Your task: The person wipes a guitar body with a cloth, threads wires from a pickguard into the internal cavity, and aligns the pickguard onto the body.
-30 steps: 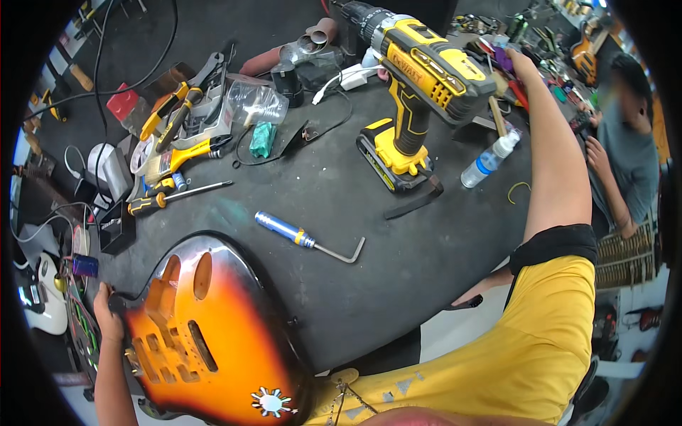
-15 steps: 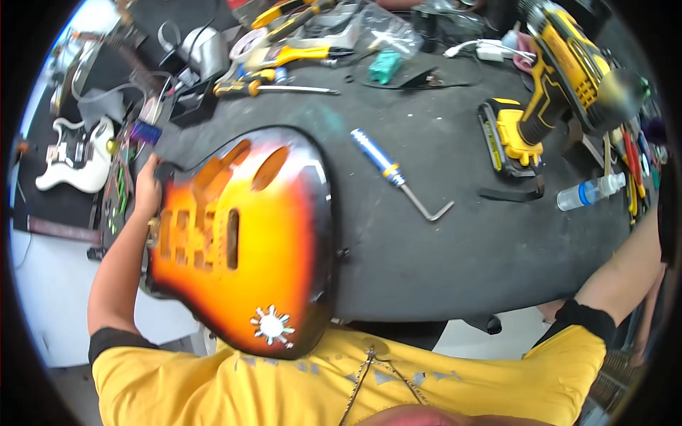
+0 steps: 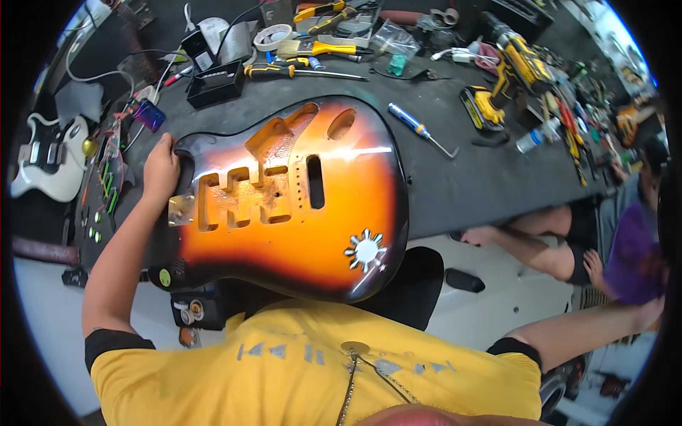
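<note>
A sunburst electric guitar body [image 3: 341, 245], orange in the middle and dark at the rim, lies tilted over the near edge of the bench. Its routed cavities face up, and a silver sun-shaped emblem [image 3: 366, 250] sits near its lower right end. My left hand [image 3: 162, 169] grips its left end, the fingers partly hidden behind the edge. Close to that hand, a metal plate [image 3: 181, 211] shows on the body. My right arm stretches out to the far right; the right hand [image 3: 648, 312] is at the dark rim, its fingers not visible.
On the bench are a bent-tip blue-handled driver [image 3: 412, 122], a yellow cordless drill [image 3: 522, 60], a clear bottle [image 3: 538, 135], a long screwdriver [image 3: 298, 72] and a paintbrush [image 3: 320, 48]. A white guitar body [image 3: 60, 167] lies left. A person in purple [image 3: 636, 255] sits right.
The guitar body has swung to the right and shows more of its face, still in my left hand. The view has shifted, bringing the seated person in, and my right arm reaches farther outward.
</note>
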The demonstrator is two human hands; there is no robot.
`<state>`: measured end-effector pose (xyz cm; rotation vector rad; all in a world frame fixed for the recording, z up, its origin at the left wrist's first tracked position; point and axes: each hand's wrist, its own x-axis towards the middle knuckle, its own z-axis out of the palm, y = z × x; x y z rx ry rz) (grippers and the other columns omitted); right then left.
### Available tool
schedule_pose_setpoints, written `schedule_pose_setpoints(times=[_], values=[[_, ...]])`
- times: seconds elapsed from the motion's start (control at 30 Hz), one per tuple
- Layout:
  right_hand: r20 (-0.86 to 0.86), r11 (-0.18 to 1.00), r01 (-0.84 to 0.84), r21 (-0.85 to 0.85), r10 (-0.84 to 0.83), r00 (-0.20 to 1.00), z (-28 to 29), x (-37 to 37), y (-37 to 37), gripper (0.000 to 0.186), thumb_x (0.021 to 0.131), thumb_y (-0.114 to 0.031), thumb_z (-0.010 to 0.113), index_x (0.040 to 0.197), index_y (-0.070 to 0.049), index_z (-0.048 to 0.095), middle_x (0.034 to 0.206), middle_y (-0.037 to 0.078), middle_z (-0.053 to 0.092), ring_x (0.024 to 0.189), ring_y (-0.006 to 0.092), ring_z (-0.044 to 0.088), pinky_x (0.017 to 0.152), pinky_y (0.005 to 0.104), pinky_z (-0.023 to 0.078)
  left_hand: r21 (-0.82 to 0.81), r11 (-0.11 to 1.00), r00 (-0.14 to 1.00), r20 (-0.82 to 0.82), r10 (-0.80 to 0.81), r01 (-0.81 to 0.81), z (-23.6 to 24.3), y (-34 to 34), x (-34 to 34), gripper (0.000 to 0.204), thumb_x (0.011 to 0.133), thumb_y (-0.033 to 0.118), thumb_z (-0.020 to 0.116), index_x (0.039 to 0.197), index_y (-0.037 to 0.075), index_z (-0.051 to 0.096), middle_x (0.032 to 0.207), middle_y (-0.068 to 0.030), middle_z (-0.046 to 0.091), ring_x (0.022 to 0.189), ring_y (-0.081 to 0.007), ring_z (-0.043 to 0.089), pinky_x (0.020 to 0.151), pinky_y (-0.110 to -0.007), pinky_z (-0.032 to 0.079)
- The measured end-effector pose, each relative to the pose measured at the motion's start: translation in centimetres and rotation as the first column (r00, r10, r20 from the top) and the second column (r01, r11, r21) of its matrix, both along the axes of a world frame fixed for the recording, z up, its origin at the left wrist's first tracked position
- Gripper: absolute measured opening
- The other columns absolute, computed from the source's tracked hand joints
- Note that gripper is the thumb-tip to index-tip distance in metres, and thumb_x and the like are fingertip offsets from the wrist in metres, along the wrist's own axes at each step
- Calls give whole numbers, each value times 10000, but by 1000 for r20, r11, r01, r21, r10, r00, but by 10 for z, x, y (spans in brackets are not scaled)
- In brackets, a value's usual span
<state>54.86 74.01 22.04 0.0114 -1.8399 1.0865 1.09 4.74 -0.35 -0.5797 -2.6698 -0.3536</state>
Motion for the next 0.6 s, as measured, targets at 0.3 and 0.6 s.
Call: schedule_pose_setpoints(times=[0.3, 0.6], values=[[441, 723, -199, 661, -161, 883, -131, -143, -250, 425, 1000, -252, 696, 1362, -30, 708, 1292, 193, 722, 1164, 402, 691, 1052, 482, 517, -73, 986, 988, 50, -147, 150, 15, 0, -7, 109, 1019, 115, 571, 1066, 16, 572, 1013, -244, 710, 1014, -491, 678, 852, -585, 510], [975, 802, -560, 208, -215, 54, -127, -283, -268, 545, 1138, -501, 447, 1481, -128, 646, 1422, 210, 693, 1294, 399, 658, 1108, 452, 509, 110, 964, 968, 46, -247, 241, 11, -8, -10, 128, 969, 116, 634, 1040, 27, 576, 935, -226, 685, 941, -472, 675, 794, -560, 496]])
